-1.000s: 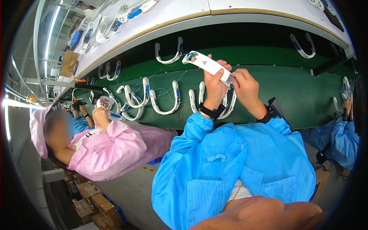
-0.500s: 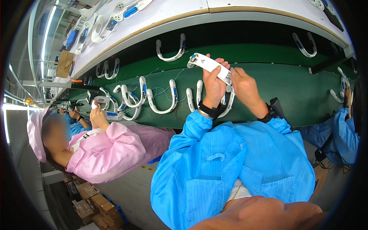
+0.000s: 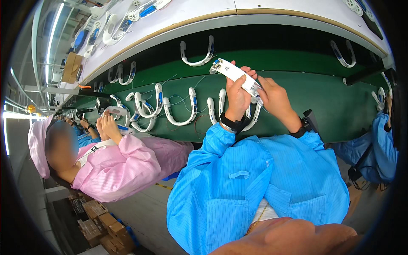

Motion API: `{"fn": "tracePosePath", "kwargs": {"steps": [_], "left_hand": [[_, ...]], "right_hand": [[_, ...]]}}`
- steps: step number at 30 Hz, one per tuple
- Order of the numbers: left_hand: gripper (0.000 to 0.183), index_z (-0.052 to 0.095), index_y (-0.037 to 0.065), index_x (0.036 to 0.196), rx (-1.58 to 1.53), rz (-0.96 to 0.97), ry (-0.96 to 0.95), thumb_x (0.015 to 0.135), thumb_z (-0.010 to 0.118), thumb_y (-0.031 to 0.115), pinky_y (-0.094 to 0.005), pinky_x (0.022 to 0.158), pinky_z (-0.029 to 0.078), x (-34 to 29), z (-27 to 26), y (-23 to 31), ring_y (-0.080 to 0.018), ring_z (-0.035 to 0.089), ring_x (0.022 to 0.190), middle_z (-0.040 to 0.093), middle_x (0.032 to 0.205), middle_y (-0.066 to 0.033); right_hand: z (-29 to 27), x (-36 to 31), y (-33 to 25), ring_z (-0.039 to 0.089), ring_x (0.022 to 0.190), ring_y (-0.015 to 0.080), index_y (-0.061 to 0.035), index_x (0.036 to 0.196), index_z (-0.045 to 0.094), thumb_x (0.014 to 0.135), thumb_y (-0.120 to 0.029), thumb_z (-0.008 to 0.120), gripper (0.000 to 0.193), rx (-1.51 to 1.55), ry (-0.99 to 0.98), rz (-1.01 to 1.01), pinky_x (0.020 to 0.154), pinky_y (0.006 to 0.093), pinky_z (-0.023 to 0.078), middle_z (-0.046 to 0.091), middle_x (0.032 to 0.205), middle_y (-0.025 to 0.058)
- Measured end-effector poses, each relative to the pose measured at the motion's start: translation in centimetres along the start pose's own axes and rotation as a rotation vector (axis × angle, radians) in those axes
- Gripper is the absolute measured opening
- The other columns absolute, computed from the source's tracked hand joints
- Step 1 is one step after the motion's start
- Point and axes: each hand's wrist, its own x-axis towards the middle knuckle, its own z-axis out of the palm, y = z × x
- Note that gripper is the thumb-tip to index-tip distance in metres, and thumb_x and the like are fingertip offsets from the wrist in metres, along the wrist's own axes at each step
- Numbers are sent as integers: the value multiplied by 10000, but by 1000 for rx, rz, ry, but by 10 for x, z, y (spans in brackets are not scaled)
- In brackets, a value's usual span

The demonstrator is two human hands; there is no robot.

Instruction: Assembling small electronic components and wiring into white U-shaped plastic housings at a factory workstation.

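A curved white neckband housing is held up over the green bench, with small electronic parts showing at its far left end. My left hand is closed around its middle, thumb lying across the top. At its near right end, the fingers of my right hand are bent and pressed against it; their tips are partly hidden. Beneath my left wrist another U-shaped white neckband lies on the bench, partly covered. Just to its left stand the white arms of one more neckband.
Several U-shaped neckbands with thin cables lie to the left on the green bench. Other neckbands sit on the green strip beneath a white shelf. A co-worker in a pink smock works at left, another in blue at right.
My right hand has shifted slightly right and down along the housing's end. The neckbands on the far green strip have moved to the right. My left hand keeps its hold.
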Motion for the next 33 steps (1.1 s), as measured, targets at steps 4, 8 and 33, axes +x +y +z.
{"fn": "tracePosePath", "kwargs": {"steps": [4, 8, 33], "left_hand": [[582, 270, 95, 1366, 14, 0, -8, 835, 485, -3, -437, 916, 466, 1, 1, 5, -283, 550, 1023, 522, 1086, -153], [589, 261, 94, 1371, 41, 3, -29, 835, 483, -7, -436, 911, 467, 0, 1, 0, -280, 559, 1005, 525, 1078, -151], [569, 263, 122, 1373, -91, -10, 49, 855, 474, 16, -421, 950, 434, -7, 9, -3, -269, 530, 1045, 515, 1099, -139]], "right_hand": [[0, -13, 17, 620, 662, 299, -13, 871, 622, 806, -71, 596, 90, 61, -1, -42, 553, 359, 501, 624, 852, 111], [-8, -3, -4, 612, 720, 330, 3, 872, 614, 808, -64, 599, 94, -90, -88, 112, 617, 394, 497, 616, 863, 136], [16, -6, 11, 657, 627, 239, 6, 914, 648, 766, -51, 675, 161, -80, 324, -217, 525, 300, 522, 675, 876, 134]]}}
